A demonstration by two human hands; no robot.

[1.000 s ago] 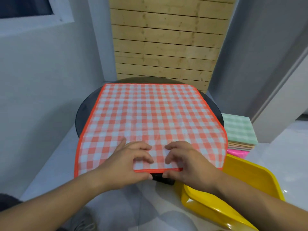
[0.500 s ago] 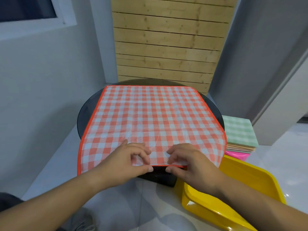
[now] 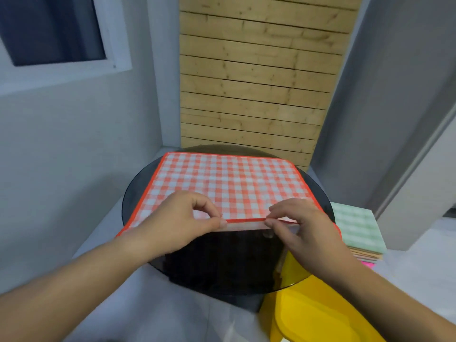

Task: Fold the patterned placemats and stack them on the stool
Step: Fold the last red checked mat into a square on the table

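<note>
A red-and-white checked placemat [image 3: 229, 183] with a red border lies spread over a round dark glass table [image 3: 133, 193]. My left hand [image 3: 180, 223] pinches its near edge between thumb and fingers. My right hand [image 3: 303, 225] pinches the same edge a little to the right. The near edge is lifted off the glass and curls upward, showing its pale underside. A stack of folded placemats [image 3: 357, 230], green-checked on top with orange and pink ones beneath, sits to the right of the table. The surface under that stack is hidden.
A yellow plastic tray or seat [image 3: 320, 314] lies at the lower right, partly under the table rim. A wooden slat panel [image 3: 259, 82] stands behind the table, between grey walls. A window [image 3: 49, 30] is at the upper left.
Both hands have raised the placemat's near edge off the table and moved it away from me. The hands have spread a little apart. The view has tilted upward.
</note>
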